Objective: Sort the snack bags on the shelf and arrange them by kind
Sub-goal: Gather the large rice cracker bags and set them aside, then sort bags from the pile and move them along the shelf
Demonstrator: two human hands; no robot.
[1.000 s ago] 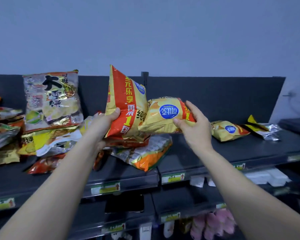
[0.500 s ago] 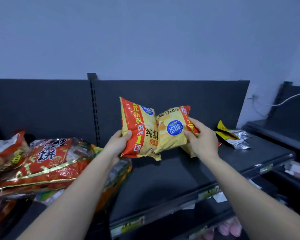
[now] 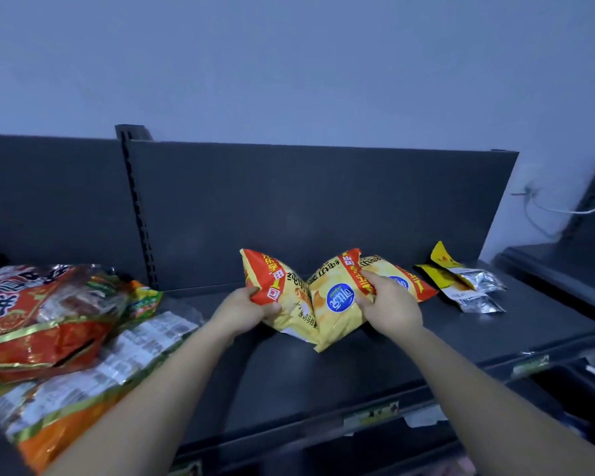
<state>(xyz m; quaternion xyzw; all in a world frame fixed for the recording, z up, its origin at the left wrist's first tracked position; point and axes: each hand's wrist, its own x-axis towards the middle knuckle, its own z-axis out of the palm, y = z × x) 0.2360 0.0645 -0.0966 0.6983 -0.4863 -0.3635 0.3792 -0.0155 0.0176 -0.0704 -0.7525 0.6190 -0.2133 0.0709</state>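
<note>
A second ago both yellow chip bags were held high over the mixed heap, and half a second ago they hung clear of the deck in this bay; now they have come down at the centre of the frame, their lower corners on or just above the dark shelf (image 3: pixel 323 383), though contact is hard to confirm. The left hand (image 3: pixel 246 309) has its fingers and thumb curled round the red-striped edge of the left chip bag (image 3: pixel 272 280); the right hand (image 3: pixel 390 305) pinches the red top corner of the middle chip bag (image 3: pixel 337 304), the one with the blue round logo facing the camera. The two bags touch each other along their inner edges. Just behind the right hand lies a third chip bag (image 3: pixel 409 281) of the same print, so the carried pair has arrived beside its own kind. Further right, a little apart, sit the yellow and silver packets (image 3: pixel 468 286). The view has swung right as well; the unsorted heap, with its red bag (image 3: pixel 31 314) on top of a pale-backed bag (image 3: pixel 124 355), now fills the lower left of the frame. For the task this likely means the chip group is forming in the right-hand bay; the next step is probably to let go and straighten the three, then go back to the heap, which looks far from sorted.
</note>
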